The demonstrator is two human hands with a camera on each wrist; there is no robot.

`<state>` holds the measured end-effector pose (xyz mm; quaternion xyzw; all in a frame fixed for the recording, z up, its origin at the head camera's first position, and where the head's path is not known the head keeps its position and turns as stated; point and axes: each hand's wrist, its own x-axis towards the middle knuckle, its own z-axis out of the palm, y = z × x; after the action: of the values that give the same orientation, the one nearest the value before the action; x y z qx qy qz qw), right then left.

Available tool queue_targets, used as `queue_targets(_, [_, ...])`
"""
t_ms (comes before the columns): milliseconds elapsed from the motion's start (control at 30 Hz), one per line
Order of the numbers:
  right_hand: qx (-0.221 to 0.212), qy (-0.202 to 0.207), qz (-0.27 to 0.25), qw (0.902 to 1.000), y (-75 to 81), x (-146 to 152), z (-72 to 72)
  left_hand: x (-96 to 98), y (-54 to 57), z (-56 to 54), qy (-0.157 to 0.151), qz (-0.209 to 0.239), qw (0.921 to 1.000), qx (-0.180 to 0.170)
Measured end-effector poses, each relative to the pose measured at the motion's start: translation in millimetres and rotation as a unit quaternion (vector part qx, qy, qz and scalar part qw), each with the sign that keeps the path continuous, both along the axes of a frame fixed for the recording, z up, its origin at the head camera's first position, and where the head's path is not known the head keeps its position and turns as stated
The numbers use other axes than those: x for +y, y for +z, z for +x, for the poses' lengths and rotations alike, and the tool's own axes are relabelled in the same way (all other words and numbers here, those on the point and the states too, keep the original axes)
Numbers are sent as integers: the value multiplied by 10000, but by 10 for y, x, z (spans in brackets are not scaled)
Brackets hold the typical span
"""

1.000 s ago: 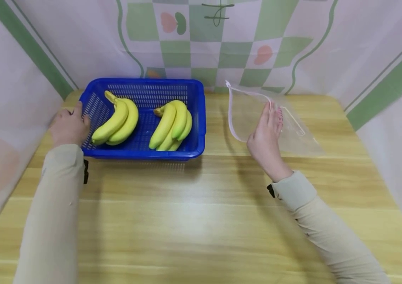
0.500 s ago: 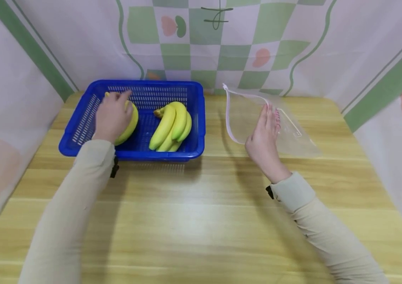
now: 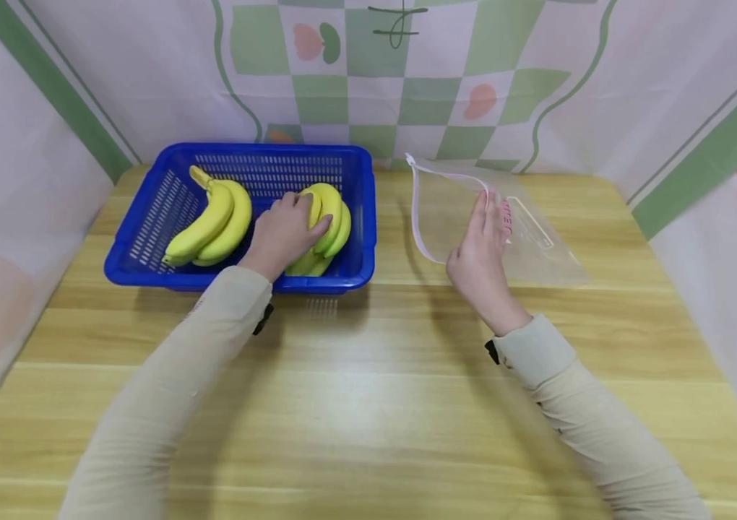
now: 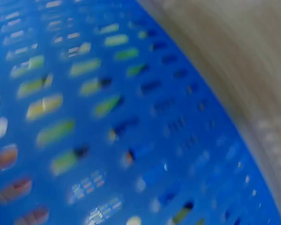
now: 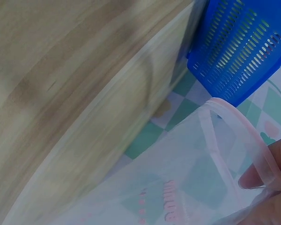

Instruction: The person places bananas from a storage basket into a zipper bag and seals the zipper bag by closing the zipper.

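Note:
A blue slotted plastic basket (image 3: 264, 149) holds two bunches of yellow bananas. My left hand (image 3: 285, 232) reaches over its front rim onto the right banana bunch (image 3: 341, 230), thumb and fingers spread across it and partly covering it. The left banana bunch (image 3: 212, 224) lies untouched. In the left wrist view the basket's slotted wall (image 4: 98, 126) is blurred, with yellow and green showing through. My right hand (image 3: 482, 271) pinches the edge of a clear zip bag (image 3: 537, 253) with a pink zip strip, its mouth spread toward the basket. The right wrist view shows that bag (image 5: 187, 187) between thumb and fingers.
Everything stands on a wood-grain table (image 3: 355, 404). Behind it hangs a patterned cloth (image 3: 375, 101) with green checks, close to the basket's back rim. More cloth borders the left and right sides. The basket (image 5: 234, 51) stands beyond the bag in the right wrist view.
My left hand has let go of the basket's left rim, passed over the left banana bunch and come to the right one. The right hand and bag have barely moved.

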<state>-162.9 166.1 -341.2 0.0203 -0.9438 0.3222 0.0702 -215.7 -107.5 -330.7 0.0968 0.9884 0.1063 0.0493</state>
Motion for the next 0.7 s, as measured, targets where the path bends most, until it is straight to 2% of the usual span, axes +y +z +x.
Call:
queue_targets(200, [28, 51, 55, 10000, -21, -4, -3, 34, -92, -2, 23, -79, 10000, -2])
queue_targets(367, [-10, 61, 55, 10000, -27, -24, -1, 35, -113, 2, -9, -65, 10000, 45])
queue_targets(700, [-30, 93, 36, 9999, -56, -54, -16, 37, -127, -11, 41, -71, 9999, -142])
